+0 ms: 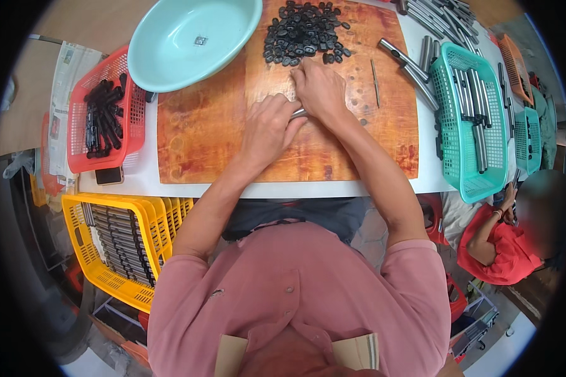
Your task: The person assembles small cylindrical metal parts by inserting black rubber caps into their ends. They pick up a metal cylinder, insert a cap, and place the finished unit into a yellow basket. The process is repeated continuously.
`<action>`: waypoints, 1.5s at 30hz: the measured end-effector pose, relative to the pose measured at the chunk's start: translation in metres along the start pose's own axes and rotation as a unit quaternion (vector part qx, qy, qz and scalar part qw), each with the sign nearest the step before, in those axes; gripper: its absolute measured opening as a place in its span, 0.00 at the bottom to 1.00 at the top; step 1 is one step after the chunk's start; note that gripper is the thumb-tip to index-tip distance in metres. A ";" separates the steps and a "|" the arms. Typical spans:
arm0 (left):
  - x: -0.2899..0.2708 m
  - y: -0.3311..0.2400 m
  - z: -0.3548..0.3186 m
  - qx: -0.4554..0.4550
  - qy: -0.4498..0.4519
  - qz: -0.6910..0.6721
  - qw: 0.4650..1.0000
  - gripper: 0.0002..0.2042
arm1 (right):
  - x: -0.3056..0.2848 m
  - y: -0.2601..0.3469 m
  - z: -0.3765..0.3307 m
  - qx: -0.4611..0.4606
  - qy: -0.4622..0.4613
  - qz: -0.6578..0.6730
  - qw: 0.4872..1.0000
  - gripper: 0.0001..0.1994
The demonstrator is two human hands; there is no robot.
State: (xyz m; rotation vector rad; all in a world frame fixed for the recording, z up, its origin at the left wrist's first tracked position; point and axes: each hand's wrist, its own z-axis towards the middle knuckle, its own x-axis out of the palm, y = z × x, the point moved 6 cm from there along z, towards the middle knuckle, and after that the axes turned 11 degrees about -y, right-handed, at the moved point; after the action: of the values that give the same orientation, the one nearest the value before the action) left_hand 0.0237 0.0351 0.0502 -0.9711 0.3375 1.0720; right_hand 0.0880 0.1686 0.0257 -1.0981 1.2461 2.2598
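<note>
My left hand [267, 122] is closed around a short, shiny metal tube [299, 113] over the middle of the wooden board [233, 151]. Most of the tube is hidden by the fingers; a bit of it shows between my two hands. Just to the right, my right hand [321, 88] has its fingers curled down at the near edge of a pile of small black oval plastic parts [302, 31]. Whatever those fingers grip is hidden beneath them. A thin metal rod [375, 83] lies on the board to the right of my right hand.
A pale blue basin [195, 44] stands at the back left, beside a red basket [107, 107] of black parts. Below it sits a yellow crate [110, 245] of tubes. Loose metal tubes [415, 72] and a green basket [475, 125] are right; a person in red [500, 251] sits beyond.
</note>
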 end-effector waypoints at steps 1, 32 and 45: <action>-0.001 0.001 0.001 -0.006 -0.001 -0.007 1.000 0.12 | 0.001 -0.003 0.003 0.016 0.012 0.012 1.000 0.13; -0.002 0.000 0.008 -0.027 0.040 -0.017 0.999 0.12 | -0.003 -0.006 0.009 0.058 0.025 0.042 0.997 0.15; 0.002 -0.002 0.001 -0.008 0.037 -0.021 0.999 0.12 | -0.001 -0.002 -0.004 0.001 -0.029 0.001 1.000 0.12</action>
State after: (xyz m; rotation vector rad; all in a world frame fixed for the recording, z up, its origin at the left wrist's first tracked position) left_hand 0.0255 0.0368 0.0505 -1.0303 0.3688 1.0039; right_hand 0.0919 0.1659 0.0243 -1.0232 1.2268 2.2751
